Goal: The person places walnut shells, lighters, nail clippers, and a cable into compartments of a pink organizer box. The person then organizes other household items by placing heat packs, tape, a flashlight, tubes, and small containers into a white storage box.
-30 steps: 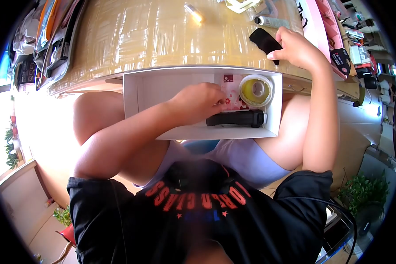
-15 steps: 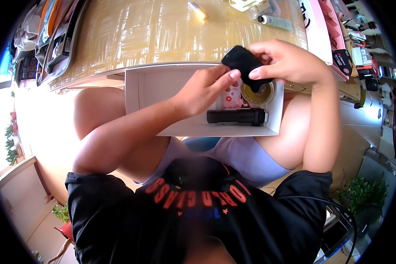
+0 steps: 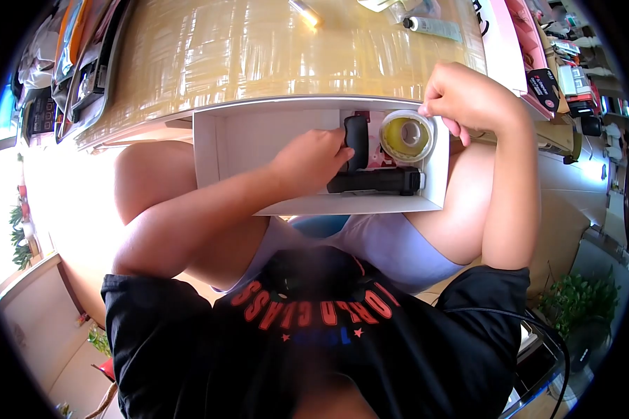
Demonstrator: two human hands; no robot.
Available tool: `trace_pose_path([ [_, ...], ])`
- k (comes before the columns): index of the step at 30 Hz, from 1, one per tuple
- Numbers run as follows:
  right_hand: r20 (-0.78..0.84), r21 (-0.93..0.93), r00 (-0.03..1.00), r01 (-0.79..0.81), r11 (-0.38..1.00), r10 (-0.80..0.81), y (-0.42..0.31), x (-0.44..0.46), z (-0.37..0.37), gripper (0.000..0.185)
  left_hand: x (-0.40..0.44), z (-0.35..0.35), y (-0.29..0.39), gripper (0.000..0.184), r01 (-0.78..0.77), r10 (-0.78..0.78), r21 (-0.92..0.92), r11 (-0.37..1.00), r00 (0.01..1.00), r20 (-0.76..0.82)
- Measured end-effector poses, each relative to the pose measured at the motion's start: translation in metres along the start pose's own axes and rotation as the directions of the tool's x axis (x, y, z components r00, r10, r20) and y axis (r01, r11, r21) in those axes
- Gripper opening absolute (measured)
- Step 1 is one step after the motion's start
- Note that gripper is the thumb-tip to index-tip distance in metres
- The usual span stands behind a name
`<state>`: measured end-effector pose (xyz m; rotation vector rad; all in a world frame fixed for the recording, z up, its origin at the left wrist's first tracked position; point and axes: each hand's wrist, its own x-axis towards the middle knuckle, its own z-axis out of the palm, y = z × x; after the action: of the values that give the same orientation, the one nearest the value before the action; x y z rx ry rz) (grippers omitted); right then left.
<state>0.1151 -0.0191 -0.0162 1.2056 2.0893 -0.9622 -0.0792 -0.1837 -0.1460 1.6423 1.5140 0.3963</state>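
Note:
My left hand (image 3: 313, 162) is inside a white drawer (image 3: 258, 115), its fingers closed on the edge of a black, glossy, flat object with rounded ends (image 3: 357, 143). Below that object lies a long black flashlight-like item (image 3: 376, 181) along the front wall. A roll of yellowish tape (image 3: 402, 148) in a clear round tub sits to the right, over a pink patterned packet (image 3: 375, 155). My right hand (image 3: 472, 101) hangs over the drawer's back right corner, fingers loosely bent and apart, holding nothing visible. One fingertip is near the tub's rim.
A shiny plastic-covered table (image 3: 258, 56) extends beyond the drawer. On it lie a small golden-capped cylinder (image 3: 305, 14) and a tube (image 3: 435, 28). Bags and folders (image 3: 84, 63) stand at left, a pink box (image 3: 517, 42) at right. My thighs flank the drawer.
The black object has gone from between both hands above the drawer down into it, with my left hand still on it. My right hand has let go and shifted right. The tape tub shows fully.

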Motion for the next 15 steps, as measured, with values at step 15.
trace_pose_path([
  [15, 0.073, -0.240, 0.995, 0.085, 0.967, -0.069, -0.015, -0.002, 0.038, 0.018, 0.023, 0.003, -0.023, 0.023, -0.090, 0.122, 0.356, 0.930, 0.990, -0.068],
])
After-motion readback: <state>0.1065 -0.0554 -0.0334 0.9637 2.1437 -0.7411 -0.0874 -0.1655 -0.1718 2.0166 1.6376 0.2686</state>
